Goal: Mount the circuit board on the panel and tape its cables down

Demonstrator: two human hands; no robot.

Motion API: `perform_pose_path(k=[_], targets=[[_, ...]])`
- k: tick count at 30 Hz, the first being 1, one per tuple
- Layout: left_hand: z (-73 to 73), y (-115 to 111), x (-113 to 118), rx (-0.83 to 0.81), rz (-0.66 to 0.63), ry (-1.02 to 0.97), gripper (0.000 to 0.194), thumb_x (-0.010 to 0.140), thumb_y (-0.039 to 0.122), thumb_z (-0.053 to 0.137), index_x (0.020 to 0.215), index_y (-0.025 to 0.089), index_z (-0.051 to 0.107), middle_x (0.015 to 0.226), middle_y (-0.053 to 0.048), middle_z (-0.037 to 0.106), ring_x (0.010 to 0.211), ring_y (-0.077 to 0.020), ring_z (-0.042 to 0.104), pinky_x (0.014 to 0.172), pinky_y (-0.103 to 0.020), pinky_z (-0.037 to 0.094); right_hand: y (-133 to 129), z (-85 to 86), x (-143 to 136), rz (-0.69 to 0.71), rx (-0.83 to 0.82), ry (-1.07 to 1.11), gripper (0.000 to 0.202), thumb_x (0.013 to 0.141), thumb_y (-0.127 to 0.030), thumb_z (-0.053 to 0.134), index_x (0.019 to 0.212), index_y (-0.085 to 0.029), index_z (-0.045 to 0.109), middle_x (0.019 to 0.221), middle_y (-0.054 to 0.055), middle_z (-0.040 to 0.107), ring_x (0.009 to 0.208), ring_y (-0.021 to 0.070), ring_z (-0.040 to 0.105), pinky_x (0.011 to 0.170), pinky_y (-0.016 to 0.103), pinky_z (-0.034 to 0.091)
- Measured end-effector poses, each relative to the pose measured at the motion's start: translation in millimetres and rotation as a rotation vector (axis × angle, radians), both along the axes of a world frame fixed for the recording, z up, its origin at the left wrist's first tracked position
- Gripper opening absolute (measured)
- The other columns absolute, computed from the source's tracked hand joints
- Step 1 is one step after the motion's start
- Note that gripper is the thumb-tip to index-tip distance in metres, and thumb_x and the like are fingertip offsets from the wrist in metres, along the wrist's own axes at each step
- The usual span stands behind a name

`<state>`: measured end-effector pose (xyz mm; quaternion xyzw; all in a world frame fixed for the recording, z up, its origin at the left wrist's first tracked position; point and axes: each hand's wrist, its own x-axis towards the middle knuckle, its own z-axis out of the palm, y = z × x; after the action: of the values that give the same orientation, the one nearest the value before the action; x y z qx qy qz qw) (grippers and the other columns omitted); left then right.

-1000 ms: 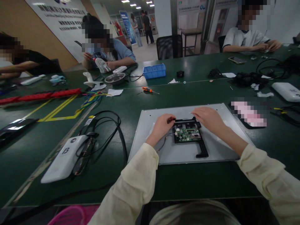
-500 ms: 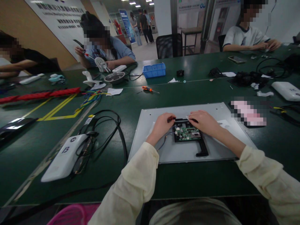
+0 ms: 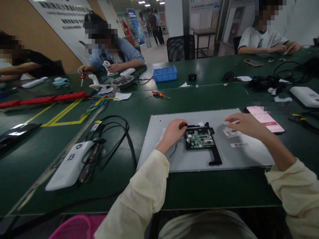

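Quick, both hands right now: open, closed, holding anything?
Left hand: curled shut, fingertips pinching the top left corner of the black bracket around the circuit board.
Right hand: open, holding nothing, hovering over the grey panel near a label.

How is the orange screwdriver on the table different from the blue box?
The orange screwdriver is thin and lies flat in the open; the blue box is wide, with walls, and stands upright farther back.
The screwdriver has an orange handle and a dark shaft; the box is blue all over.
Both sit untouched on the green table, beyond the person's hands.
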<state>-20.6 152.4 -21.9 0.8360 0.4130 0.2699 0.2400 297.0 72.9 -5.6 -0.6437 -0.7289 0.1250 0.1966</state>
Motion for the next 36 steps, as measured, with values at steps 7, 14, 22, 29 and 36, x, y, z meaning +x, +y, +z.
perform_pose_path(k=[7, 14, 22, 29, 36], targets=[[14.2, -17.0, 11.6, 0.217, -0.042, 0.049, 0.026, 0.089, 0.012, 0.048, 0.113, 0.018, 0.058, 0.115, -0.008, 0.058, 0.11, -0.0197, 0.055, 0.099, -0.037, 0.044, -5.2, -11.1, 15.4, 0.003, -0.121, 0.009, 0.03, 0.078, -0.041, 0.061, 0.098, -0.02, 0.07, 0.098, 0.008, 0.072, 0.08, 0.0228, 0.068, 0.072, 0.038, 0.054], [27.0, -43.5, 26.2, 0.233, -0.356, 0.102, 0.026, 0.096, 0.023, 0.044, 0.118, 0.019, 0.055, 0.12, -0.009, 0.058, 0.115, -0.0209, 0.052, 0.1, -0.041, 0.044, -3.4, -13.1, 6.7, 0.012, -0.127, 0.012, 0.016, 0.078, -0.035, 0.059, 0.081, -0.022, 0.068, 0.085, 0.005, 0.072, 0.078, 0.0218, 0.068, 0.071, 0.035, 0.052], [24.7, -49.1, 28.9, 0.168, -0.488, 0.208, 0.026, 0.097, 0.028, 0.044, 0.118, 0.02, 0.056, 0.121, -0.008, 0.058, 0.115, -0.0196, 0.053, 0.1, -0.038, 0.043, -5.4, -14.7, 2.0, -0.055, -0.135, 0.119, 0.022, 0.076, -0.032, 0.062, 0.095, -0.023, 0.065, 0.092, 0.005, 0.073, 0.076, 0.0201, 0.069, 0.067, 0.033, 0.055], [23.0, -50.3, 30.9, 0.225, -0.492, 0.223, 0.026, 0.097, 0.028, 0.044, 0.118, 0.021, 0.057, 0.118, -0.008, 0.06, 0.111, -0.0198, 0.056, 0.099, -0.04, 0.043, -6.8, -8.9, -5.4, 0.021, -0.238, 0.256, 0.019, 0.076, -0.039, 0.065, 0.083, -0.022, 0.071, 0.083, 0.004, 0.074, 0.077, 0.0213, 0.07, 0.074, 0.035, 0.056], [21.8, -52.6, 32.8, 0.389, -0.514, 0.342, 0.032, 0.098, 0.026, 0.038, 0.125, 0.016, 0.052, 0.12, -0.011, 0.059, 0.113, -0.0214, 0.054, 0.099, -0.038, 0.042, -12.7, -1.7, -32.7, 0.205, -0.433, 0.507, 0.025, 0.075, -0.041, 0.066, 0.086, -0.021, 0.076, 0.087, 0.005, 0.075, 0.081, 0.0209, 0.069, 0.074, 0.032, 0.055]])
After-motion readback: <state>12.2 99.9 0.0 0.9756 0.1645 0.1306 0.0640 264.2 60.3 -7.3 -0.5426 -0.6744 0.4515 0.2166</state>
